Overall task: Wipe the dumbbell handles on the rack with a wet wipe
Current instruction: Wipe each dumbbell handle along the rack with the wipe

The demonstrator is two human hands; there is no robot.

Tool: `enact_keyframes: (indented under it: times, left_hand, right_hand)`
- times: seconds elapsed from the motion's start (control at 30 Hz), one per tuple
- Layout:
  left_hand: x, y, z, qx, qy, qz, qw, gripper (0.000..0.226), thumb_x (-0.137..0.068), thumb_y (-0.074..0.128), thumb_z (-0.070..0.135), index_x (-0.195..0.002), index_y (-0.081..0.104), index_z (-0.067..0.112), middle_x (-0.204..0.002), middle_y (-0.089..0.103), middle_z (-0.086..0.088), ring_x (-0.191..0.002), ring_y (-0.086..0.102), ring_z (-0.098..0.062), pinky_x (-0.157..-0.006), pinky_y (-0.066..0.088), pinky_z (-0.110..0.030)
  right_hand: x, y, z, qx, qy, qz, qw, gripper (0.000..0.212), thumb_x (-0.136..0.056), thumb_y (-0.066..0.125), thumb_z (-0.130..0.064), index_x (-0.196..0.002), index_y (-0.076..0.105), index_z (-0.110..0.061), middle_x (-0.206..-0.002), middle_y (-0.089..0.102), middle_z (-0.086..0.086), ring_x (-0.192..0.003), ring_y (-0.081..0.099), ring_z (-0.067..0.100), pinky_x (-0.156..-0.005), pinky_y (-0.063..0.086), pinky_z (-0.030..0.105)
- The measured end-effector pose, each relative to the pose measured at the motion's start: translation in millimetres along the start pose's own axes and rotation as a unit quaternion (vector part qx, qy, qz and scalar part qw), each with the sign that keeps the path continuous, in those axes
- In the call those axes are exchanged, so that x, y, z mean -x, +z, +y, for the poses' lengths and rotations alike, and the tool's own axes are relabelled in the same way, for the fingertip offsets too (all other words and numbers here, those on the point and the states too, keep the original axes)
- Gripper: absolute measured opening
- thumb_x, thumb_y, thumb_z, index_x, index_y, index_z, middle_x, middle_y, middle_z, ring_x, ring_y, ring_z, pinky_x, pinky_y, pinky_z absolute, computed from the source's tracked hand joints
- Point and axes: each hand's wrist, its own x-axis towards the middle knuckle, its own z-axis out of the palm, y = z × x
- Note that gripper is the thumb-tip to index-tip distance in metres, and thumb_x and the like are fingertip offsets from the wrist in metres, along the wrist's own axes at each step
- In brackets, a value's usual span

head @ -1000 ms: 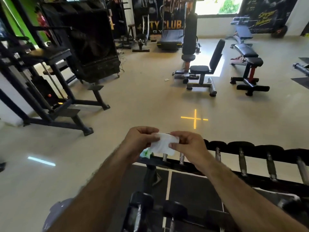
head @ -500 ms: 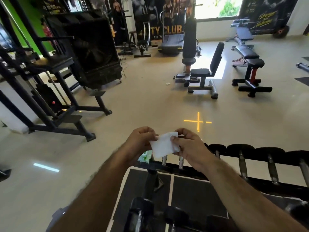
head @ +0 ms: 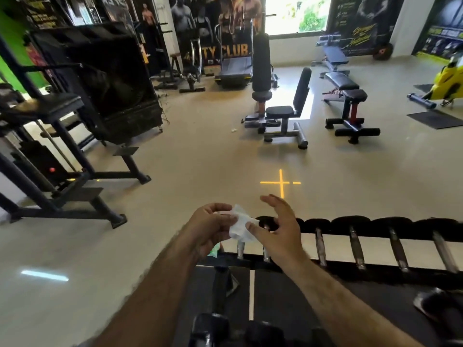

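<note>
Wet wipe [head: 241, 225] pinched crumpled in my left hand [head: 209, 227] above the rack's [head: 333, 270] left end, my right hand [head: 278, 230] spread beside it, thumb touching, apparently readying it for the dumbbell handles [head: 355, 247] just right

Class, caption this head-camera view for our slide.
Left hand grips a crumpled white wet wipe; right hand opens above the black dumbbell rack's steel handles.

Wet wipe [head: 241, 226] thin white cloth-like sheet; dumbbell handles [head: 355, 246] shiny metal; floor [head: 200, 176] glossy smooth.
</note>
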Motion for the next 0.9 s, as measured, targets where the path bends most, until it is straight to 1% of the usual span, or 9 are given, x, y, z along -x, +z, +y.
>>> enact_keyframes:
  times: [0.07,0.13,0.3,0.43,0.53,0.63,0.77,0.83,0.9]
  left_hand:
    - [-3,2,-1,0.015,-0.003,0.008,1.000,0.042,-0.090,0.068,-0.013,-0.129,0.055,-0.002,-0.104,0.072,-0.027,-0.076,0.071,-0.033,-0.061,0.064,-0.040]
    - [-8,1,-1,0.023,0.000,-0.010,1.000,0.045,-0.091,0.068,-0.012,-0.132,0.053,0.000,-0.112,0.070,-0.031,-0.084,0.070,-0.036,-0.071,0.063,-0.045]
    - [-15,-1,2,-0.031,0.054,-0.029,0.998,0.032,-0.094,0.069,-0.005,-0.124,0.068,0.006,-0.121,0.069,-0.030,-0.101,0.072,-0.039,-0.092,0.062,-0.052]
    - [-15,-8,-1,-0.153,0.103,-0.049,0.982,0.025,-0.094,0.077,0.022,-0.118,0.078,0.018,-0.117,0.075,-0.015,-0.108,0.071,-0.032,-0.097,0.059,-0.049]
    - [-17,-16,-13,-0.184,0.066,-0.127,0.972,0.024,-0.091,0.079,0.014,-0.115,0.076,0.009,-0.113,0.076,-0.015,-0.102,0.072,-0.029,-0.096,0.059,-0.044]
    - [-26,-23,-36,-0.145,0.027,-0.076,0.986,0.015,-0.086,0.082,0.015,-0.099,0.076,0.009,-0.099,0.073,-0.015,-0.089,0.069,-0.031,-0.083,0.058,-0.044]
    - [-35,-35,-77,-0.101,-0.055,-0.039,0.993,0.025,-0.094,0.076,0.014,-0.114,0.068,0.001,-0.108,0.075,-0.019,-0.096,0.076,-0.034,-0.083,0.063,-0.047]
    - [-43,-42,-102,-0.055,-0.080,0.006,0.995,0.025,-0.095,0.074,0.013,-0.115,0.070,0.000,-0.110,0.075,-0.023,-0.094,0.076,-0.035,-0.076,0.063,-0.043]
    - [-52,-51,-127,-0.003,-0.112,0.081,0.990,0.019,-0.096,0.071,0.007,-0.113,0.073,-0.001,-0.109,0.076,-0.023,-0.091,0.076,-0.031,-0.067,0.061,-0.034]
  right_hand:
    - [-4,-3,1,-0.021,0.003,-0.081,0.996,0.048,-0.087,0.090,-0.017,-0.129,0.074,-0.034,-0.134,0.067,-0.014,-0.123,0.065,0.006,-0.092,0.055,0.016]
    - [-8,-3,-2,-0.054,0.066,-0.149,0.985,0.042,-0.087,0.091,-0.020,-0.126,0.078,-0.030,-0.120,0.076,-0.008,-0.109,0.073,0.013,-0.088,0.061,0.023]
    - [-11,0,0,-0.088,0.125,-0.104,0.983,0.014,-0.096,0.080,-0.015,-0.105,0.084,-0.025,-0.096,0.081,-0.006,-0.095,0.074,0.015,-0.084,0.064,0.029]
    - [-11,-3,2,-0.216,0.215,-0.131,0.943,0.012,-0.099,0.075,-0.008,-0.110,0.082,-0.007,-0.105,0.080,0.015,-0.095,0.076,0.025,-0.079,0.063,0.032]
    - [-9,-7,5,-0.202,0.222,-0.179,0.937,0.015,-0.099,0.076,-0.012,-0.112,0.080,-0.005,-0.106,0.080,0.014,-0.094,0.077,0.023,-0.080,0.062,0.032]
    - [-5,-8,19,-0.160,0.254,-0.179,0.937,0.016,-0.095,0.081,-0.014,-0.109,0.079,-0.007,-0.107,0.078,0.014,-0.097,0.076,0.025,-0.085,0.066,0.037]
    - [1,3,48,-0.142,0.298,-0.161,0.930,0.015,-0.096,0.081,-0.017,-0.108,0.078,-0.009,-0.107,0.076,0.014,-0.094,0.074,0.025,-0.082,0.064,0.033]
    - [6,13,70,-0.082,0.294,-0.150,0.940,0.010,-0.100,0.077,-0.018,-0.106,0.077,-0.011,-0.102,0.077,0.012,-0.089,0.074,0.018,-0.082,0.065,0.034]
    - [7,25,102,0.045,0.250,-0.123,0.960,0.015,-0.102,0.073,-0.022,-0.116,0.075,-0.016,-0.107,0.076,0.004,-0.102,0.073,0.016,-0.095,0.063,0.037]
